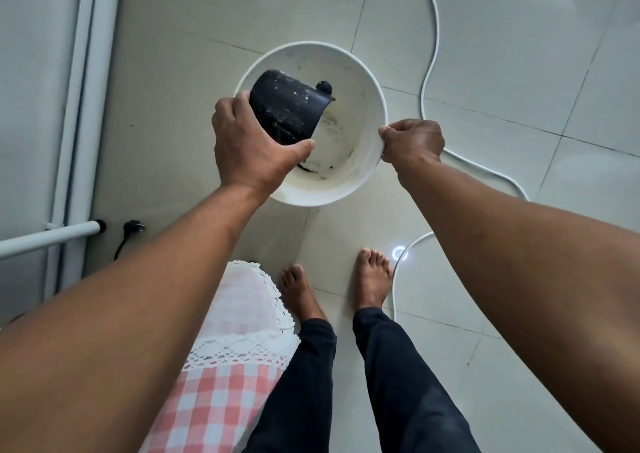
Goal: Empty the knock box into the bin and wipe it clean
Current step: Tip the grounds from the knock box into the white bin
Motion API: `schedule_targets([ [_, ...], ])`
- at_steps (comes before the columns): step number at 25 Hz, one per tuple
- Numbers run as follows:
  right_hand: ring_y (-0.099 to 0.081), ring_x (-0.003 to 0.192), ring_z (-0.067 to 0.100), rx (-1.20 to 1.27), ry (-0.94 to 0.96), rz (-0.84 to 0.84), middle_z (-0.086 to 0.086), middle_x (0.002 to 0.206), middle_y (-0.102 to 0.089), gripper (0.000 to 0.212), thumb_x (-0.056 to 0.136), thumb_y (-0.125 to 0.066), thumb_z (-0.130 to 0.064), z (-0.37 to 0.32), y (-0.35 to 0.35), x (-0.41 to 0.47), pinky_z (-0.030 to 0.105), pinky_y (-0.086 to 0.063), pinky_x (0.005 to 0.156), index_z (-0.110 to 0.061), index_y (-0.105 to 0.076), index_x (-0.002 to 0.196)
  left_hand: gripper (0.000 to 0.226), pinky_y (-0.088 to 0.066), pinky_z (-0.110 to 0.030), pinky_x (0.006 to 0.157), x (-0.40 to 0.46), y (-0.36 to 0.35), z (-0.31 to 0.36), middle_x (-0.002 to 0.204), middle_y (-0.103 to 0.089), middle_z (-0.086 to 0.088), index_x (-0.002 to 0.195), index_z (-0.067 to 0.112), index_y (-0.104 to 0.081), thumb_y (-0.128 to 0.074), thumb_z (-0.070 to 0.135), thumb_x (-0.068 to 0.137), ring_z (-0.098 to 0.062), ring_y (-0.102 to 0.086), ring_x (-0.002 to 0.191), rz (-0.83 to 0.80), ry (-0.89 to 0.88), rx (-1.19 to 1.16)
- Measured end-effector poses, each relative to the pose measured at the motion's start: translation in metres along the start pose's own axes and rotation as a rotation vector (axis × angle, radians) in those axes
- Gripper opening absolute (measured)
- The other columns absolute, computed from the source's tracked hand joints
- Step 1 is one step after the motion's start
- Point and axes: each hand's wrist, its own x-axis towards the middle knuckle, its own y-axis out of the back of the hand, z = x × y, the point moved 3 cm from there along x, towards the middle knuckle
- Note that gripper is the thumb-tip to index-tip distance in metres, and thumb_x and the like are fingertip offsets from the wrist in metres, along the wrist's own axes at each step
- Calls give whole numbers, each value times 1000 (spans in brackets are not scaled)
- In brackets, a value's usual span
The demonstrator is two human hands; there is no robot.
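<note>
Tiles of pale grey cover the floor point(485, 54), seen from straight above by a person standing barefoot in dark trousers point(398, 383). Both bare forearms reach forward and down from the lower corners of the view, the left one stretching from the bottom left, the right one from the right edge, and they meet over a round white bin point(363, 172) that stands on the floor ahead of the feet. A white cable point(433, 36) snakes across the tiles beyond and to the right of the bin, looping back near the right foot. At the lower left lies a pink checked cloth with a white lace border point(242, 314), just beside the left leg, and a white pole point(48, 237) and a black plug point(133, 227) sit further left. The left hand point(249, 144) is wrapped around a black knock box point(287, 106), fingers over the far side and thumb along the near edge, holding it tipped on its side above the bin's opening; pale specks mark its outer wall. The right hand point(414, 140) is closed in a pinch on the bin's right rim, knuckles up, wrist bent slightly down. Dark smears show on the bin's inner wall and bottom.
</note>
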Motion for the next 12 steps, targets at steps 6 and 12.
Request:
schedule_targets([
  [6,-82,78,28,43,-13,-12,7,76,-80,30,88,-85,-18,3,-2,0,42,-69,83,-21,-71,61,108,-53,-41,91,-14,1,5,140,-52,-18,140,4,-50,-89,57,54,-35,-50,130,91,-66,59],
  [12,-82,80,29,46,-17,-26,9,80,-82,30,87,-85,-19,5,-5,3,43,-68,84,-21,-71,62,106,-56,-47,96,-25,5,21,135,-55,-24,139,-4,-52,-85,52,56,-40,-54,123,166,-190,96],
])
